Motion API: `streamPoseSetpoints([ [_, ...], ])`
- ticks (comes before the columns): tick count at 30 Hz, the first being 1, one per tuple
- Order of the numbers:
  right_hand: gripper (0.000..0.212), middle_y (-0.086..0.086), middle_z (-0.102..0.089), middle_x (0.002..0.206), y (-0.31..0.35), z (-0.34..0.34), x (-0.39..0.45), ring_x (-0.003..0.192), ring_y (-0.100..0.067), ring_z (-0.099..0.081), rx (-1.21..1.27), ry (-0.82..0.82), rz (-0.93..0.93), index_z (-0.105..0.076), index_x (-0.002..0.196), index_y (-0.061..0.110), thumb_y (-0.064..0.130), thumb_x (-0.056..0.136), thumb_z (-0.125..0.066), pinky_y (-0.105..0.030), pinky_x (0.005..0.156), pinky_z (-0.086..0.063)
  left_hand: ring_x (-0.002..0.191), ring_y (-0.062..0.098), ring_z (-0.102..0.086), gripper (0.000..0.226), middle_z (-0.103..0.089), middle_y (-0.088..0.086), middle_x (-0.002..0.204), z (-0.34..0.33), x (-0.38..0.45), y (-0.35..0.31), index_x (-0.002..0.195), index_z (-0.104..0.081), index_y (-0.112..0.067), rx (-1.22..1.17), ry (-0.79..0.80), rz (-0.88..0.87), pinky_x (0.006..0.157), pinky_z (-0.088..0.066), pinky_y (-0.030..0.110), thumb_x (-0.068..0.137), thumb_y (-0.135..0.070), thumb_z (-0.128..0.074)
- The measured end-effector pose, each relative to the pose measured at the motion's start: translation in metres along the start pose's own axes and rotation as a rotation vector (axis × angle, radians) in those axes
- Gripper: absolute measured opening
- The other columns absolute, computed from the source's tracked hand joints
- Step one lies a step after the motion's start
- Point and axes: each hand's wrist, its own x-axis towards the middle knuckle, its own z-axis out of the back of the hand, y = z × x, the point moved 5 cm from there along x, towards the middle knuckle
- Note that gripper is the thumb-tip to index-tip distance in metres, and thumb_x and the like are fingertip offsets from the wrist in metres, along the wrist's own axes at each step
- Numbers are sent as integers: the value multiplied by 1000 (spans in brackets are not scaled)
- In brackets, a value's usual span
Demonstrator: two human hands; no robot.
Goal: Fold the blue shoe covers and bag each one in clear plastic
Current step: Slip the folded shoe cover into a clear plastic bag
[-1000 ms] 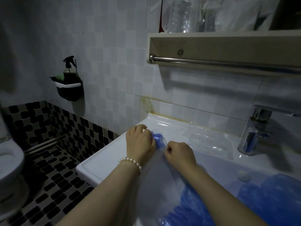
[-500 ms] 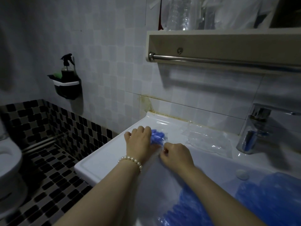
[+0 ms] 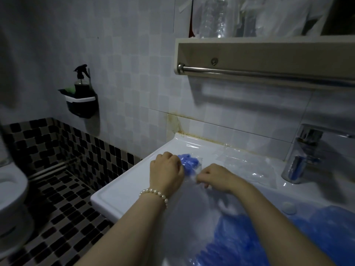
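At the centre of the frame the left hand (image 3: 166,169), a pearl bracelet (image 3: 153,192) on its wrist, curls its fingers round a bunched blue shoe cover (image 3: 189,162) on the flat white rim of the sink (image 3: 123,181); just right of it the right hand (image 3: 215,176) pinches the edge of a clear plastic bag (image 3: 196,169) that lies against the cover; whether the cover is fully inside the bag cannot be told. More clear bags (image 3: 249,166) lie flat on the rim toward the tap (image 3: 301,160) at the right edge; a heap of blue shoe covers (image 3: 317,227) fills the lower right; a spray bottle (image 3: 81,81) stands in a wall holder at the upper left; a towel rail (image 3: 259,72) crosses the upper right.
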Motion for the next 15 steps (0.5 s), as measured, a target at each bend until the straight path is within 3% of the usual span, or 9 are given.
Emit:
streamPoseSetpoints([
  [2,24,-7,-65,72,3,19,4,61,-16,-53,134,-56,-1,-69,72,8,27,83,-59,-25,63,-42,101,24,-50,25,-60,5,110,2,-1,5,103,-64,-14,-45,15,71,82,-35,32,91,-28,-46],
  [4,26,-7,-66,73,11,38,14,66,-19,-55,82,-404,76,-70,75,4,25,87,-60,-25,64,-41,104,24,-49,28,-58,5,114,-1,-3,7,109,-58,-15,-65,75,121,84,-36,32,89,-33,-50],
  [6,21,-7,-65,78,28,38,27,73,-21,-55,19,-556,160,-67,76,8,20,90,-56,-24,67,-39,108,24,-49,38,-56,4,118,-4,-6,7,117,-51,-17,-51,135,171,85,-36,32,87,-41,-52],
  [9,24,-11,-65,112,44,21,63,98,-27,-58,-107,-429,145,-68,107,13,23,95,-50,-30,85,-44,117,24,-48,49,-53,-1,128,-6,-9,9,130,-44,-24,-29,162,149,93,-34,33,86,-46,-53],
  [11,31,-10,-57,126,46,14,81,114,-30,-53,-211,-326,49,-62,120,16,30,97,-47,-35,95,-42,122,19,-46,49,-50,-8,135,-9,-10,4,133,-44,-31,-60,177,27,98,-31,31,86,-39,-56],
  [13,33,-12,-59,119,44,10,90,108,-31,-54,-265,-204,-46,-60,106,11,39,96,-46,-35,90,-40,119,16,-49,44,-55,-12,129,-10,-11,-1,128,-50,-35,-122,215,-66,98,-32,29,85,-31,-59],
  [15,37,-11,-60,99,42,11,94,87,-28,-56,-157,-69,-106,-54,85,8,44,95,-48,-31,77,-41,114,16,-53,44,-60,-9,123,-7,-10,-2,125,-53,-33,-248,244,-50,101,-35,31,83,-24,-63],
])
